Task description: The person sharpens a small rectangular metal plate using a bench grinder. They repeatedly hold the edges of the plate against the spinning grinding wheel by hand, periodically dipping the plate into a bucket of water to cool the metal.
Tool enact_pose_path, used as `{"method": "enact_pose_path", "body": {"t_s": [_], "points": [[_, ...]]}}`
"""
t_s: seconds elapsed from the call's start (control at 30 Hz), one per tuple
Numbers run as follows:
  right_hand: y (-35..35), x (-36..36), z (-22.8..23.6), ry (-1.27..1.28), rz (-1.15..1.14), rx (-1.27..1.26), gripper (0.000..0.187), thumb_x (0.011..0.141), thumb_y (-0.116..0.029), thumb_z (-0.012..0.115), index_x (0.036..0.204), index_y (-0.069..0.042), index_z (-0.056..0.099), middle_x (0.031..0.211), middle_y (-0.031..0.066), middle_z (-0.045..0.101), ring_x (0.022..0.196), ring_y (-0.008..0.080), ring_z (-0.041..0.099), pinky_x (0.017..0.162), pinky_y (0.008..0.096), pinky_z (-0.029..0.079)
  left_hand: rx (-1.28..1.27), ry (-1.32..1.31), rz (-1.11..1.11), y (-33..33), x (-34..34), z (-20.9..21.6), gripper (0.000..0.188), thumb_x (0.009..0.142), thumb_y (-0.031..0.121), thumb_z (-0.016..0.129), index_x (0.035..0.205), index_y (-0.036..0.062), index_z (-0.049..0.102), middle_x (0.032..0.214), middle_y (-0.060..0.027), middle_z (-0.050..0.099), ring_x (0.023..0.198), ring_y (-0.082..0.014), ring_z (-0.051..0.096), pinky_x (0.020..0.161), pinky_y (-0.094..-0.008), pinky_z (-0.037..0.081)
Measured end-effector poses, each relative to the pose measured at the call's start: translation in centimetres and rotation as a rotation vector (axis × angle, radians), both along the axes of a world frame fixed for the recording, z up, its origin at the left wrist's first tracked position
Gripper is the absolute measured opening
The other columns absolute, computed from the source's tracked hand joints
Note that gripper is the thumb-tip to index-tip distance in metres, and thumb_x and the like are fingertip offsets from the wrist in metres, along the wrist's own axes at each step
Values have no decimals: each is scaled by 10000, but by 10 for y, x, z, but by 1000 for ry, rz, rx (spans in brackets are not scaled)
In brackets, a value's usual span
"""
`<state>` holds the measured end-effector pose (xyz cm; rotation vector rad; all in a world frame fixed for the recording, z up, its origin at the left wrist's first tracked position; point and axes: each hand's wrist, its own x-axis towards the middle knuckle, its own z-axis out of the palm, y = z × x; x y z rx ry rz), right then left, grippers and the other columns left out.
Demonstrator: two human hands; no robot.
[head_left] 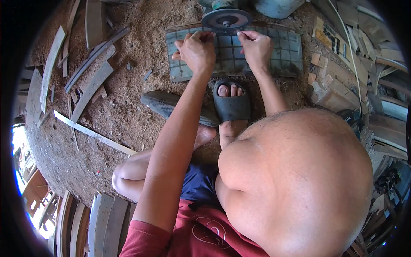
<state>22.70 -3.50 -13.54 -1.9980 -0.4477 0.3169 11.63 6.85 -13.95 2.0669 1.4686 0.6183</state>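
A round grey grinding disc on a green machine is at the top middle. Just below its near edge, my left hand pinches thumb and fingers together, with the other fingers curled. My right hand makes a similar pinch on the other side of the disc. Both pinches meet at the disc's lower edge, around something small and dark that I cannot make out. Beneath both hands lies a grid-patterned tiled panel.
Curved wood strips and a long pale strip lie on the sawdust-covered ground at left. Wood offcuts pile up at right beside a pale cable. A rounded container stands behind the panel. My sandalled foot is close to it.
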Motion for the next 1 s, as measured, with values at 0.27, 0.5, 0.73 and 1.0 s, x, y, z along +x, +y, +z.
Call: {"method": "enact_pose_path", "body": {"t_s": [0.27, 0.5, 0.73, 1.0], "points": [[-4, 3, 1, 2, -1, -17, 208, 916, -199, 784, 965, 3, 807, 683, 103, 750, 503, 146, 694, 500, 283, 519, 0, 38, 14, -4, 5, -2, 142, 830, 349, 819, 916, 240, 847, 982, -2, 741, 1125, -314, 539, 1039, -586, 298], [-7, 7, -1, -12, -18, 9, 199, 911, -191, 787, 949, 4, 807, 664, 98, 742, 490, 142, 687, 498, 278, 516, 21, 61, 26, -9, 10, 1, 143, 833, 372, 817, 908, 255, 850, 987, 27, 743, 1131, -303, 534, 1006, -566, 305], [-12, 13, -3, 11, -47, -13, 199, 904, -190, 791, 937, 5, 810, 670, 92, 747, 503, 141, 698, 504, 266, 523, -15, 54, 29, -16, 16, 3, 158, 831, 387, 824, 926, 264, 854, 981, 38, 739, 1160, -301, 511, 1008, -558, 298], [-15, 17, -5, -25, -36, -21, 203, 905, -193, 789, 954, 3, 813, 708, 100, 764, 518, 148, 710, 508, 272, 534, -66, 19, 35, -20, 20, 2, 149, 847, 347, 811, 939, 237, 856, 1035, 6, 744, 1169, -333, 490, 1046, -586, 300]]}}
